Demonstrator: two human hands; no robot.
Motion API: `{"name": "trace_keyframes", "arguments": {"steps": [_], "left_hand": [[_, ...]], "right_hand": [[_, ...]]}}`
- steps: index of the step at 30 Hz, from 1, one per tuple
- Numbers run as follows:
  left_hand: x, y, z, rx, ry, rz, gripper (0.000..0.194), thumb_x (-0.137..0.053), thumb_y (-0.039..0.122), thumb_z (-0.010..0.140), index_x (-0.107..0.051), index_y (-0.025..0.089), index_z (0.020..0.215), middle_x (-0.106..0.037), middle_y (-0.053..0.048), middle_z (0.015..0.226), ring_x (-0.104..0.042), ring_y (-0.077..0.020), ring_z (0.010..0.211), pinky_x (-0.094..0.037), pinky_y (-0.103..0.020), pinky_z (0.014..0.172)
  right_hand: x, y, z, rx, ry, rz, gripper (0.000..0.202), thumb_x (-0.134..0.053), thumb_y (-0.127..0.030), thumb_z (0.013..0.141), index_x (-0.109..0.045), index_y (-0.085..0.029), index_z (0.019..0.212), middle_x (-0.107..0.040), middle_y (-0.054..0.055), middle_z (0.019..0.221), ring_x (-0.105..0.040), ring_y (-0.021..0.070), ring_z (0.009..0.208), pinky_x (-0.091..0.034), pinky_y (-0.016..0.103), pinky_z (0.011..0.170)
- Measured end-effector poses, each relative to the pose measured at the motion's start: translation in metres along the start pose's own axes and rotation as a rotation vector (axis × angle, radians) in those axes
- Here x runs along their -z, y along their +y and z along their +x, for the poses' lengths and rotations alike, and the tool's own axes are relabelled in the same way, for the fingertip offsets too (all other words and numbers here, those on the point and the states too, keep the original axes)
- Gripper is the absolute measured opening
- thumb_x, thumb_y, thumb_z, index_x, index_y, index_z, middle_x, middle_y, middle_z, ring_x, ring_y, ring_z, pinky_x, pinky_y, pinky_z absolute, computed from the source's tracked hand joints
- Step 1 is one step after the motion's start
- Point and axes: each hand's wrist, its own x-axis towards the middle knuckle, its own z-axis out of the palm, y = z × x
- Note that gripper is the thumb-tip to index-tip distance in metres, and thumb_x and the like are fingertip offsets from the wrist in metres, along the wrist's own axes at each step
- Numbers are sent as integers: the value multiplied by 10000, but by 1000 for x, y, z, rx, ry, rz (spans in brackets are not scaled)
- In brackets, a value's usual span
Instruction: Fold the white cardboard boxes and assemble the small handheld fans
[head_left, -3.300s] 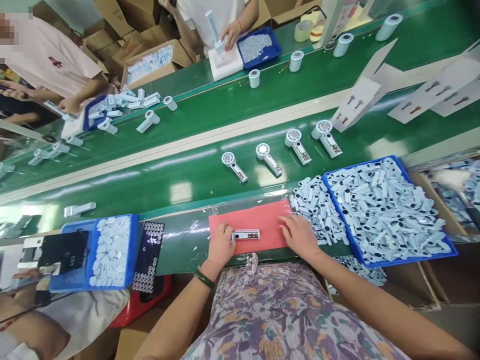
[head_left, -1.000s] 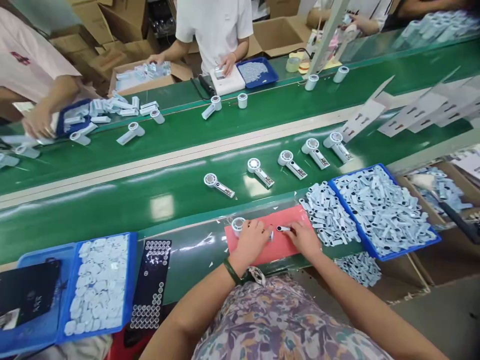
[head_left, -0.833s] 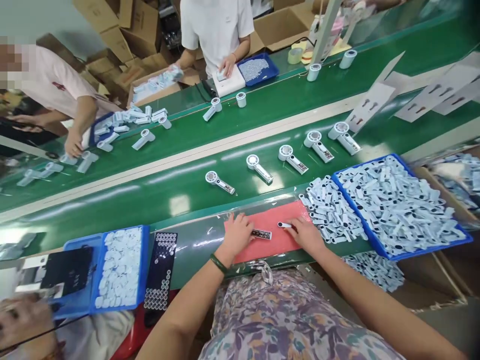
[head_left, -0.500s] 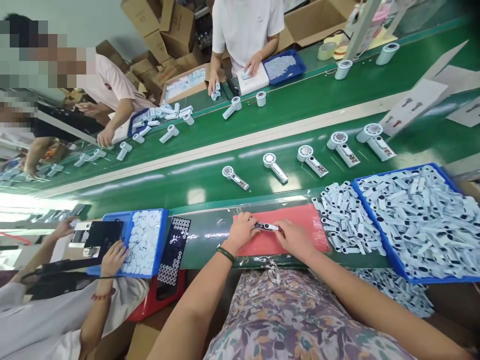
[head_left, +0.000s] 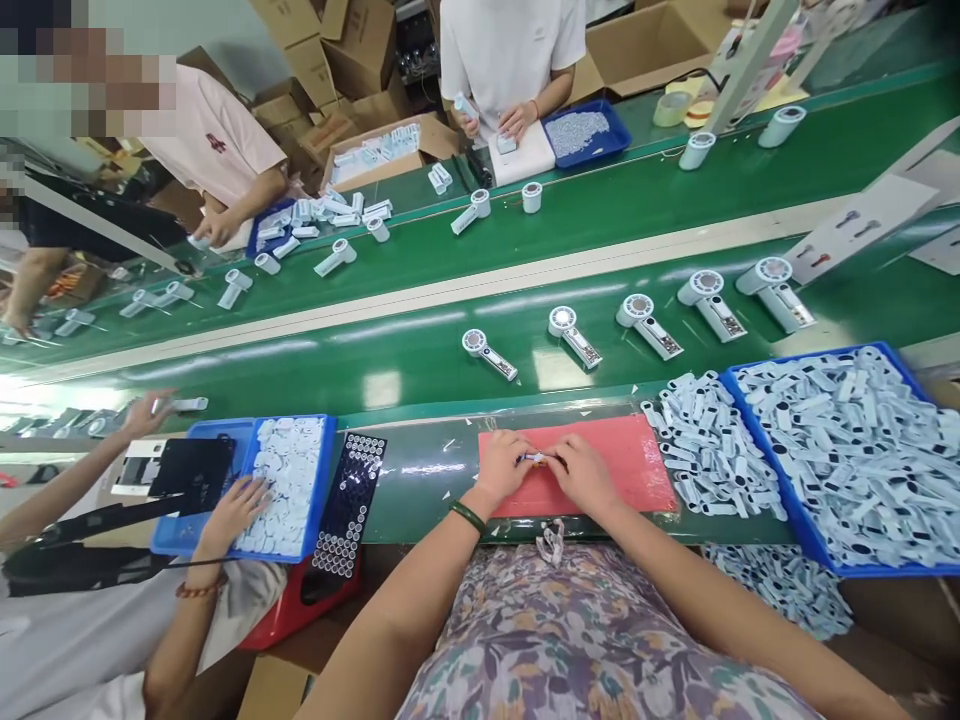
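Note:
My left hand [head_left: 504,462] and my right hand [head_left: 583,470] meet over a red mat [head_left: 637,462] at the near edge of the bench. Between their fingertips they pinch a small pale blue fan part [head_left: 534,458], mostly hidden by the fingers. A loose heap of pale blue handle covers [head_left: 705,450] lies right of the mat. Beside it stands a blue tray [head_left: 825,562] filled with more of the same covers.
Several handheld fans [head_left: 487,352] lie in a row on the green conveyor belt [head_left: 375,350]. At my left a co-worker's hand [head_left: 232,508] rests on a blue tray of white discs [head_left: 289,480], beside a black perforated tray [head_left: 349,500]. Other people work across the far belt.
My hands have come together on the mat and closed over the small part. The fans on the belt have drifted right. The co-worker's hand now rests on the disc tray.

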Motion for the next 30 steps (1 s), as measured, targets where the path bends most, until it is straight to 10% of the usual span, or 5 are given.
{"name": "trace_keyframes", "arguments": {"steps": [30], "left_hand": [[-15, 21, -28, 152, 41, 194, 266, -610, 178, 892, -714, 228, 1132, -627, -68, 1207, -451, -268, 1247, -372, -482, 1141]], "right_hand": [[-4, 10, -9, 59, -154, -107, 399, -476, -275, 972, -585, -285, 1355, -616, 85, 1327, -488, 302, 1195, -389, 445, 932]]}}
